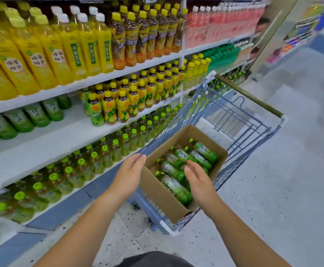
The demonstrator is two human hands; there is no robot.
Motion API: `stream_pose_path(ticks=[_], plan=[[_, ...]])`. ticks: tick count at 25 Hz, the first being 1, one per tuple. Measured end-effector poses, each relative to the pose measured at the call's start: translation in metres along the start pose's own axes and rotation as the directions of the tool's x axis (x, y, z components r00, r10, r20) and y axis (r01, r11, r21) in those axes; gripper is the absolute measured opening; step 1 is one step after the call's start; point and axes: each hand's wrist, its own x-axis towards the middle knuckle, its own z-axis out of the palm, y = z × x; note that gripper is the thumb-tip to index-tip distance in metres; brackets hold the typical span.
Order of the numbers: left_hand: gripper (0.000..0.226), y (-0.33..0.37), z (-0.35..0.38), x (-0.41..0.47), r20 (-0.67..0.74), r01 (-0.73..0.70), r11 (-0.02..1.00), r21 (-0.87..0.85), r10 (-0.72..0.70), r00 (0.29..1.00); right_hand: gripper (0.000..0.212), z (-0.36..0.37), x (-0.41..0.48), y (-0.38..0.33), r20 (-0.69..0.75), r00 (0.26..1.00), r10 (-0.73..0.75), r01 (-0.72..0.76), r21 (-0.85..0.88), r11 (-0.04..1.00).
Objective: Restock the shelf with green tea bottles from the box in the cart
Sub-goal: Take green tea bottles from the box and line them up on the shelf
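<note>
An open cardboard box (163, 193) sits in a blue shopping cart (240, 124). Several green tea bottles (176, 187) with green caps lie inside it. My left hand (130, 172) hovers just left of the box's near corner, fingers straight, holding nothing. Above the bottles in the box, my right hand (197, 180) is spread with relaxed fingers, also empty. On the white middle shelf (47, 139) at left stand a few green tea bottles (20, 120), with bare shelf beside them.
Shelves run along the left: yellow drink bottles (47, 49) on top, dark tea bottles (126, 101) in the middle, green-capped bottles (80, 170) on the bottom. The cart's handle (251, 97) points away from me. Speckled aisle floor (273, 189) lies to the right.
</note>
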Motion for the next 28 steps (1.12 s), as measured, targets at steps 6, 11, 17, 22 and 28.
stream_pose_path(ticks=[6, 11, 17, 22, 28], plan=[[0.053, 0.011, 0.106, 0.024, -0.015, 0.17, 0.984, -0.051, -0.171, 0.985, 0.048, -0.099, 0.055, 0.044, 0.059, 0.996, 0.06, -0.058, -0.035, 0.998], [0.054, -0.004, 0.155, 0.068, -0.025, 0.255, 0.966, -0.04, -0.256, 0.966, 0.049, -0.124, 0.118, 0.074, 0.118, 0.986, 0.115, -0.106, -0.082, 0.991], [0.05, -0.027, 0.187, 0.165, 0.045, 0.345, 0.936, 0.069, -0.348, 0.936, 0.052, -0.129, 0.196, 0.105, 0.065, 0.988, 0.144, -0.132, -0.152, 0.979], [0.029, -0.07, 0.215, 0.253, 0.012, 0.411, 0.896, 0.17, -0.419, 0.908, 0.059, -0.129, 0.306, 0.153, 0.102, 0.988, 0.118, -0.078, -0.33, 0.941], [0.047, -0.129, 0.263, 0.359, -0.044, 0.476, 0.803, 0.358, -0.495, 0.868, 0.064, -0.147, 0.417, 0.204, 0.137, 0.989, 0.048, 0.076, -0.769, 0.634]])
